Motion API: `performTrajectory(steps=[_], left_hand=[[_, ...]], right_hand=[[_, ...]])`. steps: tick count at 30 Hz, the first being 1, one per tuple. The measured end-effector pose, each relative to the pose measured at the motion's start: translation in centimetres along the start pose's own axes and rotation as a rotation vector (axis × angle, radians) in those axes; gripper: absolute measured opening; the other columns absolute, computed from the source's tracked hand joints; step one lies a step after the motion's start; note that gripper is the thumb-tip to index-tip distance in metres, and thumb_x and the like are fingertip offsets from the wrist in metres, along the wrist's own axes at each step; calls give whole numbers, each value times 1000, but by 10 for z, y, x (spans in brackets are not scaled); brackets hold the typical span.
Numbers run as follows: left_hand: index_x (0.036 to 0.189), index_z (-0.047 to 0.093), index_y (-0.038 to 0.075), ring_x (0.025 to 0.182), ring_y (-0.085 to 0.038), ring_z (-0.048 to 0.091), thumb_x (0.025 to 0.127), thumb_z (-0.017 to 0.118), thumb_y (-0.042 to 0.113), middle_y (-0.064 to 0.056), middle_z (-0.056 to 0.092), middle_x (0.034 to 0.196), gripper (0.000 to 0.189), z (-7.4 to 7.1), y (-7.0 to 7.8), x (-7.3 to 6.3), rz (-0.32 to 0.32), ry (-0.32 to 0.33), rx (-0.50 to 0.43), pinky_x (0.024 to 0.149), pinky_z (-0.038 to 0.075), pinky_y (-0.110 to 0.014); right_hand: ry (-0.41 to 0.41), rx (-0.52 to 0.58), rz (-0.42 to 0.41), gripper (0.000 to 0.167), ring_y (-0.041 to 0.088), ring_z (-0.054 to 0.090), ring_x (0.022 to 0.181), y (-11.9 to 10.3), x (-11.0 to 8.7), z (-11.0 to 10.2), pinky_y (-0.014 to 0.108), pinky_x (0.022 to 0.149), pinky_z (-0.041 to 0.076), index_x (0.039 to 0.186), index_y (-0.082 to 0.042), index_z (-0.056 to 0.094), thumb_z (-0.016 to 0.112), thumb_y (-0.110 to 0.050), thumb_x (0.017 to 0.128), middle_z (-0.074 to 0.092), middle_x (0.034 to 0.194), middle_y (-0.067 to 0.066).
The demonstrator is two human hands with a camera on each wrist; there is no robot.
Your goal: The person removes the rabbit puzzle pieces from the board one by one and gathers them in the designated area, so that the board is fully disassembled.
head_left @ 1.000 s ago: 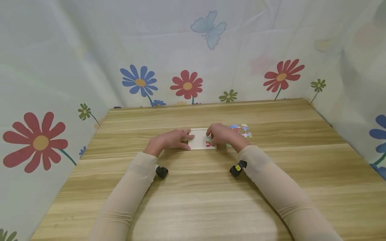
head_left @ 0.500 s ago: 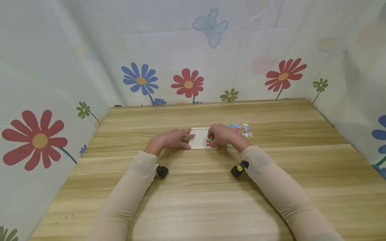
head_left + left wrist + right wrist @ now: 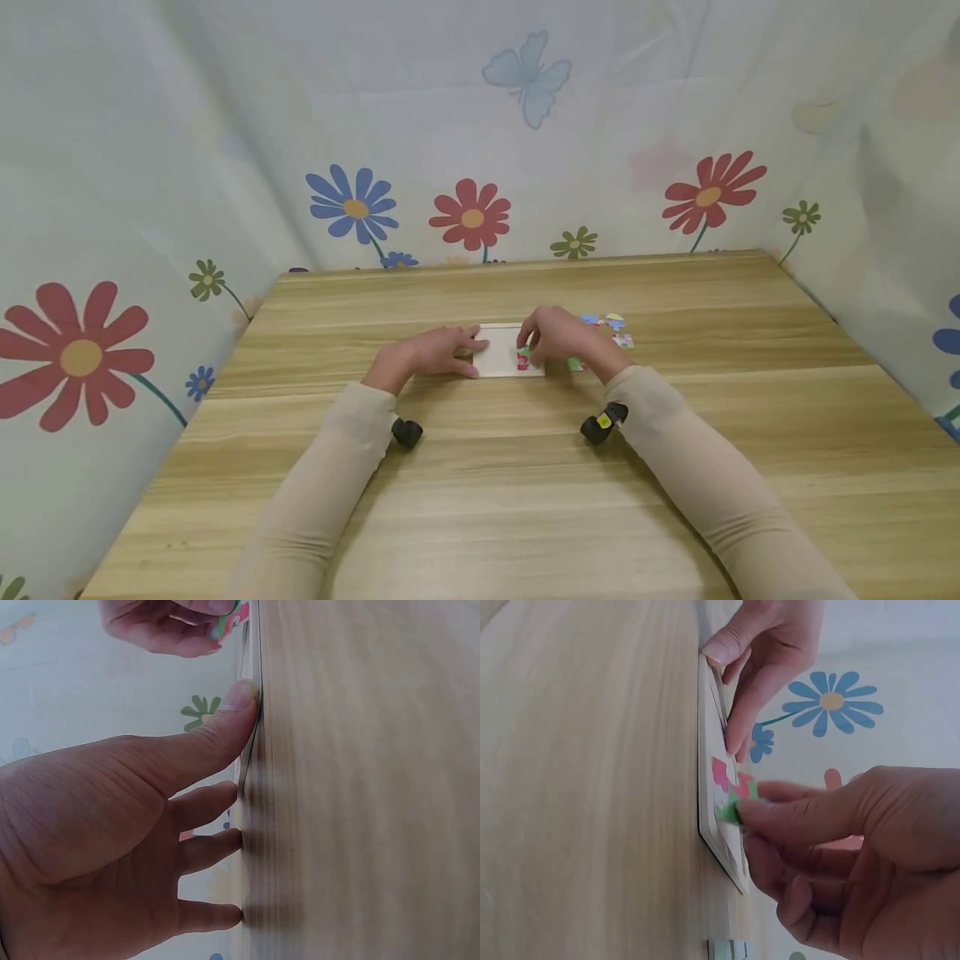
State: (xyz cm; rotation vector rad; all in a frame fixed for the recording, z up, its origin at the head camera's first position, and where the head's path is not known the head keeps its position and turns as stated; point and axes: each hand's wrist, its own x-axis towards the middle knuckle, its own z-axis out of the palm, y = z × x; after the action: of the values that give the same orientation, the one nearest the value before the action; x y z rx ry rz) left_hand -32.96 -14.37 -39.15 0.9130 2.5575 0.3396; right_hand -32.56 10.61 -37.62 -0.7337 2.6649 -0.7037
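Note:
A pale shallow puzzle tray (image 3: 497,357) lies on the table between my hands. My left hand (image 3: 435,350) rests at its left end, the thumb at the near corner and the index finger reaching onto the tray. The other fingers touch down with tips near the tabletop, fairly straight in the left wrist view. My right hand (image 3: 558,335) pinches a green-and-pink jigsaw piece (image 3: 739,801) between thumb and index finger, over the tray's right part. Beside it in the right wrist view, a pink jigsaw piece (image 3: 720,772) lies in the tray.
Several loose jigsaw pieces (image 3: 621,335) lie on the table to the right, partly hidden by my right hand and forearm. The wood-grain table (image 3: 480,483) ends at the back against a flowered curtain (image 3: 420,117). A black wrist camera (image 3: 407,432) sits on my left sleeve.
My right hand stays over the tray's right part, its fingers shifting slightly with the jigsaw piece. My left hand stays at the tray's left end. The head view shifts slightly.

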Motion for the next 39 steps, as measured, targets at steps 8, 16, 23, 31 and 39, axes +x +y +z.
performTrajectory(steps=[8,16,23,31,39], left_hand=[[153,41,15,150,-32,21,96,67,36,-15,19,164,66,-1,3,0,5,-6,2,120,21,-44],[153,41,17,150,-32,20,95,67,37,-13,19,164,66,0,2,2,-7,-11,1,120,20,-45],[153,41,17,149,-33,21,95,67,37,-13,19,164,66,1,1,1,-5,-9,7,120,21,-46],[153,40,16,150,-33,19,95,67,36,-13,18,164,67,1,3,3,1,-6,8,120,20,-46],[153,40,16,150,-33,19,95,68,35,-14,19,164,67,1,3,1,1,1,2,120,20,-45]], right_hand=[[-46,72,-54,25,16,55,79,2,-4,-5,27,71,47,107,-6,79,71,3,85,73,94,5],[-110,80,-101,38,17,56,84,7,-7,-8,26,70,46,115,-3,75,66,9,81,71,98,9],[-117,138,-102,39,20,55,88,12,-10,-10,28,71,48,118,-2,73,68,8,81,69,101,8],[-26,223,-49,38,24,59,97,36,-29,-28,32,77,53,120,-2,72,74,3,83,69,104,9],[14,244,38,40,25,60,93,67,-57,-52,34,75,57,124,0,69,75,1,85,68,106,13]])
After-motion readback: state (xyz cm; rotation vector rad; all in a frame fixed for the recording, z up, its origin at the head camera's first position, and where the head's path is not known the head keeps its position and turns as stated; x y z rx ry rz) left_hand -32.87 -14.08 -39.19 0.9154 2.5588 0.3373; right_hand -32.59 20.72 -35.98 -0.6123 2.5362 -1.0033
